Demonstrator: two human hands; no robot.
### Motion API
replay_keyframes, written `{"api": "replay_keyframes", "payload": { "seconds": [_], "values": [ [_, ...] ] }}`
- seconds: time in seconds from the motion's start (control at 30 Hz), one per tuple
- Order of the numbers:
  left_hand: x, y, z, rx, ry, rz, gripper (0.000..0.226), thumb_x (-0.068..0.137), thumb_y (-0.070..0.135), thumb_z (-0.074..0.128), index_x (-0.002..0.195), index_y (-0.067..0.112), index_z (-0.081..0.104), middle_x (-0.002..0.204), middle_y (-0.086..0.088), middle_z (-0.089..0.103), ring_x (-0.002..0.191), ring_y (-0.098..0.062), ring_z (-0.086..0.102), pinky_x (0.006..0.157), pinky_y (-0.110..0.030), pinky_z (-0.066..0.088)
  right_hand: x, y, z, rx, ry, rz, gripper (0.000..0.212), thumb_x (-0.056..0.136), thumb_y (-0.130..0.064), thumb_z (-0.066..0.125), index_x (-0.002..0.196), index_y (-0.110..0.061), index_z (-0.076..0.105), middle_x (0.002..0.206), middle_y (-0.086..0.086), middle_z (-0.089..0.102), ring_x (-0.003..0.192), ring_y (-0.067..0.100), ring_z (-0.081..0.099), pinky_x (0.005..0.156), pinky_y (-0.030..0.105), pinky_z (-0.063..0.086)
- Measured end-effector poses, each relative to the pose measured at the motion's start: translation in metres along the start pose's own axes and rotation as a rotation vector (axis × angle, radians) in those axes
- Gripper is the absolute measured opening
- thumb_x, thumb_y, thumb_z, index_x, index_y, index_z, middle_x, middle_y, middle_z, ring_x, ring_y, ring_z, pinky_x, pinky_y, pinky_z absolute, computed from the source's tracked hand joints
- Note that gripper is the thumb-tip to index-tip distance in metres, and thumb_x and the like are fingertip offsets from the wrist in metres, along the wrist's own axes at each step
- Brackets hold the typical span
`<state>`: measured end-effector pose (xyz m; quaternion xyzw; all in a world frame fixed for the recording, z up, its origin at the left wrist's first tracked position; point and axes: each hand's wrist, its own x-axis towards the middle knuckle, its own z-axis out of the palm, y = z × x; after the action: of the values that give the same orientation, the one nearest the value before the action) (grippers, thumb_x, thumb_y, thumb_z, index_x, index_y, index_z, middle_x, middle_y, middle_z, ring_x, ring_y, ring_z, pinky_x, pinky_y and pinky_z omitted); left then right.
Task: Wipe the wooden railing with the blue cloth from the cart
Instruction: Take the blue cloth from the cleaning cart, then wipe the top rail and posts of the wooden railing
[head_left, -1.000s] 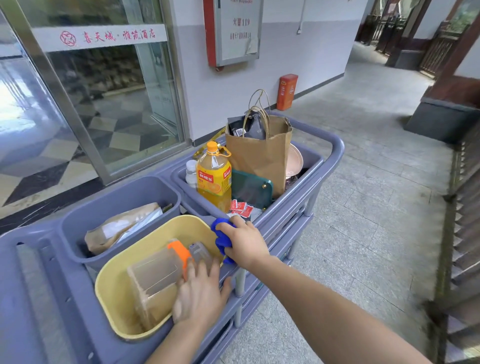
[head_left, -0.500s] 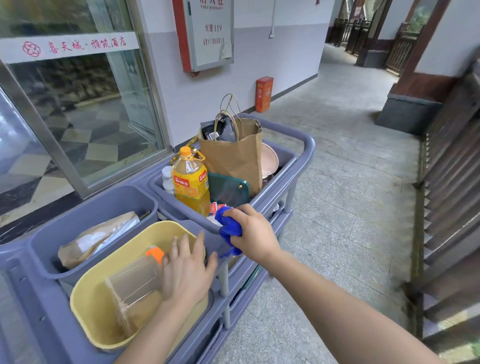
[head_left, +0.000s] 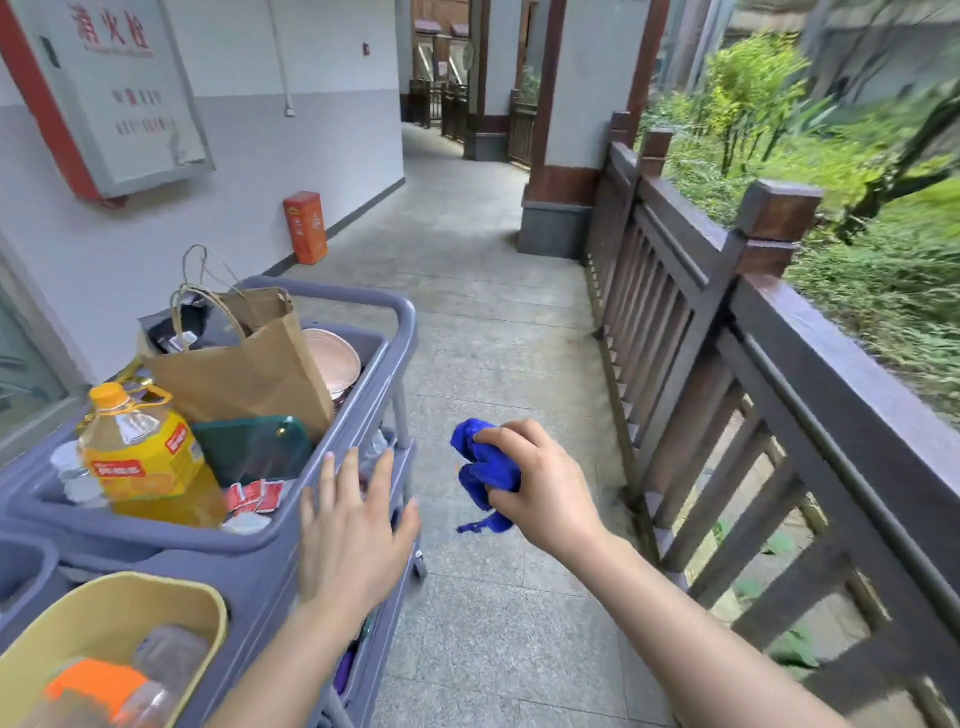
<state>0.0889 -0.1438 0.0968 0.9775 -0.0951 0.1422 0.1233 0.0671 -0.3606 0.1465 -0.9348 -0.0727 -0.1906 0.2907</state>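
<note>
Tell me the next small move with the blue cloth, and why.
Probably swing the right hand rightward and up to the wooden railing's top rail. The blue cloth is bunched in its grip, clear of the cart, and not yet touching the railing.

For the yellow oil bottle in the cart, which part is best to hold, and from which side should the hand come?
Take the oil bottle by the loop handle at its neck, below the orange cap, coming from above. It stands upright in the cart, hemmed in by the paper bag and a green case, so its sides look hard to reach.
</note>
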Motion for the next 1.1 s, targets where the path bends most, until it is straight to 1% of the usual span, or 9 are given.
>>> {"api": "replay_keyframes", "payload": {
  "seconds": [0.13, 0.27, 0.4, 0.53, 0.73, 0.8, 0.87, 1.0, 1.1],
  "values": [
    [0.012, 0.051, 0.009, -0.059, -0.013, 0.176, 0.071, 0.089, 0.058, 0.031, 0.145, 0.018, 0.051, 0.146, -0.024, 0.051, 0.141, -0.045, 0.039, 0.107, -0.064, 0.039, -0.034, 0.027, -0.051, -0.078, 0.101, 0.148, 0.052, 0.066, -0.016, 0.063, 0.114, -0.037, 0.057, 0.115, -0.01, 0.052, 0.091, 0.019, 0.057, 0.07, 0.028, 0.044],
    [0.017, 0.105, 0.018, -0.112, -0.044, 0.318, 0.073, 0.088, 0.059, 0.029, 0.147, 0.02, 0.049, 0.151, -0.022, 0.047, 0.145, -0.042, 0.035, 0.11, -0.063, 0.036, -0.075, 0.048, -0.1, -0.169, 0.206, 0.282, 0.054, 0.065, -0.017, 0.063, 0.113, -0.041, 0.056, 0.114, -0.013, 0.05, 0.09, 0.016, 0.055, 0.067, 0.024, 0.037],
    [0.014, 0.168, 0.023, -0.173, -0.063, 0.452, 0.073, 0.088, 0.059, 0.03, 0.146, 0.019, 0.05, 0.15, -0.022, 0.047, 0.145, -0.043, 0.035, 0.109, -0.064, 0.038, -0.125, 0.066, -0.149, -0.232, 0.306, 0.375, 0.054, 0.064, -0.022, 0.062, 0.114, -0.041, 0.053, 0.115, -0.012, 0.051, 0.094, 0.018, 0.056, 0.07, 0.028, 0.045],
    [0.004, 0.24, 0.029, -0.243, -0.078, 0.587, 0.072, 0.089, 0.06, 0.029, 0.148, 0.022, 0.047, 0.152, -0.021, 0.045, 0.147, -0.04, 0.031, 0.113, -0.063, 0.035, -0.183, 0.086, -0.199, -0.332, 0.425, 0.485, 0.057, 0.064, -0.021, 0.067, 0.116, -0.039, 0.056, 0.119, -0.012, 0.052, 0.097, 0.017, 0.056, 0.075, 0.027, 0.044],
    [-0.029, 0.348, 0.039, -0.356, -0.099, 0.822, 0.069, 0.09, 0.058, 0.033, 0.147, 0.022, 0.047, 0.151, -0.019, 0.047, 0.147, -0.039, 0.032, 0.114, -0.062, 0.035, -0.275, 0.104, -0.264, -0.456, 0.57, 0.646, 0.057, 0.064, -0.022, 0.062, 0.117, -0.04, 0.055, 0.118, -0.017, 0.05, 0.099, 0.016, 0.056, 0.075, 0.032, 0.047],
    [-0.044, 0.382, 0.042, -0.4, -0.111, 0.893, 0.068, 0.091, 0.057, 0.034, 0.148, 0.022, 0.046, 0.152, -0.018, 0.046, 0.148, -0.038, 0.031, 0.115, -0.061, 0.033, -0.303, 0.108, -0.281, -0.496, 0.615, 0.696, 0.056, 0.064, -0.022, 0.063, 0.117, -0.038, 0.056, 0.119, -0.015, 0.05, 0.1, 0.017, 0.056, 0.075, 0.035, 0.049],
    [-0.059, 0.412, 0.045, -0.438, -0.12, 0.972, 0.067, 0.091, 0.055, 0.036, 0.148, 0.022, 0.046, 0.151, -0.018, 0.047, 0.147, -0.038, 0.032, 0.115, -0.061, 0.034, -0.33, 0.114, -0.292, -0.537, 0.653, 0.764, 0.056, 0.065, -0.017, 0.068, 0.117, -0.037, 0.058, 0.12, -0.014, 0.051, 0.099, 0.018, 0.057, 0.075, 0.033, 0.048],
    [-0.076, 0.469, 0.058, -0.444, -0.159, 1.139, 0.064, 0.091, 0.053, 0.038, 0.147, 0.022, 0.047, 0.15, -0.018, 0.049, 0.146, -0.039, 0.035, 0.115, -0.061, 0.035, -0.38, 0.124, -0.306, -0.692, 0.732, 0.955, 0.059, 0.062, -0.008, 0.076, 0.116, -0.028, 0.063, 0.121, -0.004, 0.055, 0.094, 0.028, 0.056, 0.074, 0.029, 0.04],
    [-0.074, 0.509, 0.078, -0.389, -0.197, 1.226, 0.065, 0.092, 0.054, 0.035, 0.145, 0.02, 0.049, 0.149, -0.02, 0.049, 0.145, -0.04, 0.036, 0.115, -0.061, 0.035, -0.409, 0.138, -0.305, -0.759, 0.72, 1.122, 0.06, 0.058, -0.007, 0.08, 0.113, -0.024, 0.065, 0.129, 0.005, 0.055, 0.092, 0.035, 0.052, 0.081, 0.036, 0.044]
  ]
}}
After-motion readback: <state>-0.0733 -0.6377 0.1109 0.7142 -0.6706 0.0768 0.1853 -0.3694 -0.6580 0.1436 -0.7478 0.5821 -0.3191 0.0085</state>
